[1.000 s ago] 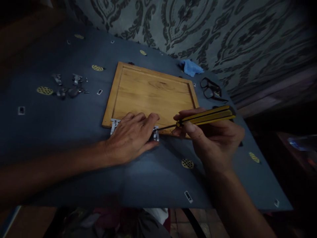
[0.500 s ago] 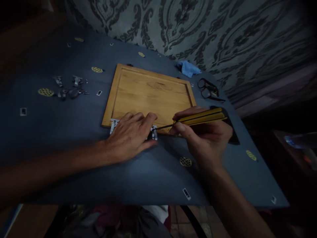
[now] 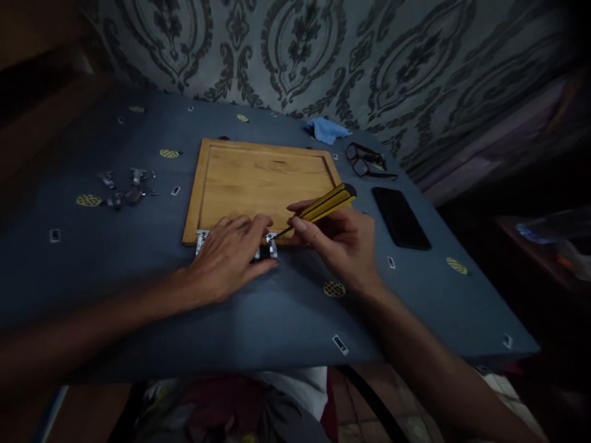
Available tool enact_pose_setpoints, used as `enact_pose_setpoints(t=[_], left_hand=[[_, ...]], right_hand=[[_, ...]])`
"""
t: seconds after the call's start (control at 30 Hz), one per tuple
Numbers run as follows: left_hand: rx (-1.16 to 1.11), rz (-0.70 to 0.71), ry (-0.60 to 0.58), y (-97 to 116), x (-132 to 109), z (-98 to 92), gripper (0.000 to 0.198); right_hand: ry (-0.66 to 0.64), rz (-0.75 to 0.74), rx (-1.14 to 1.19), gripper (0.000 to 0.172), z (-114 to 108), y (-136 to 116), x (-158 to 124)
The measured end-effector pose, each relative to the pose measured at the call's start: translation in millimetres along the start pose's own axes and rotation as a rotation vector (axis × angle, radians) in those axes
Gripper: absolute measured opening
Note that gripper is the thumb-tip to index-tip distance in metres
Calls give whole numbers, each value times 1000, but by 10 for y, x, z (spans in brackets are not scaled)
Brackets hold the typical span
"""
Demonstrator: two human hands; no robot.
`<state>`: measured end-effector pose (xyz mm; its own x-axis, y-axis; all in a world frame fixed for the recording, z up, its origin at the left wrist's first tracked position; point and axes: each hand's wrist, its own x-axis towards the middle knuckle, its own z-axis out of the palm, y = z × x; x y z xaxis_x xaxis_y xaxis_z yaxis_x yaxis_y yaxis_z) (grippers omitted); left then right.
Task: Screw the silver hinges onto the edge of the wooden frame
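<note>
My right hand pinches the yellow and black handle of a screwdriver between thumb and fingers. Its thin shaft slants down left, and the tip meets the right end of a shiny metal fitting. That fitting lies along the near edge of a framed wooden panel. Over the fitting's middle rests my left hand, fingers bent onto the panel and thumb along the near side, holding it in place. Another metal piece shows left of that hand; whether the two are joined is hidden.
Several loose metal fittings lie left on the blue patterned tabletop. A black phone lies to the right. Glasses and a blue cloth sit behind, near the patterned wall.
The camera view has shifted. My right hand and the screwdriver handle have turned, uncovering more of the phone. The tip stays at the fitting, and my left hand keeps its hold.
</note>
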<state>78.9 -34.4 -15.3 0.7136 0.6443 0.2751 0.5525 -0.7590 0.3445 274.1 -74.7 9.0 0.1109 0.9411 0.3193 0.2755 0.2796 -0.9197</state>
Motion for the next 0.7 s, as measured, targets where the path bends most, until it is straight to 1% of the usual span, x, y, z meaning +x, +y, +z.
enact_pose_setpoints(t=[0.1,0.17,0.23,0.3,0.33,0.4,0.47,0.53,0.63,0.7], left_hand=[[-32,-2,-38,16,-16,-42,51],[-70,-9,-36,17,-19,-103,47],[-107,-9,34,14,4,-201,37],[-150,9,162,25,64,-326,28],[-181,25,229,41,107,-389,27],[-252,47,302,94,209,-495,26],[-319,49,302,164,315,-551,28],[-357,52,290,229,408,-559,31],[-348,119,249,282,506,-546,16],[-329,164,221,291,544,-560,21]], right_hand=[[-25,-54,-32,33,-14,6,14],[-48,-81,-52,33,-27,18,29],[-69,-91,-52,34,-36,28,46],[-84,-91,-41,35,-37,32,62],[-86,-95,-38,36,-36,33,69],[-91,-117,-42,38,-34,38,82],[-98,-150,-57,40,-32,49,87],[-103,-172,-68,44,-31,67,85],[-95,-174,-74,47,-24,101,76],[-88,-175,-80,48,-17,120,82]])
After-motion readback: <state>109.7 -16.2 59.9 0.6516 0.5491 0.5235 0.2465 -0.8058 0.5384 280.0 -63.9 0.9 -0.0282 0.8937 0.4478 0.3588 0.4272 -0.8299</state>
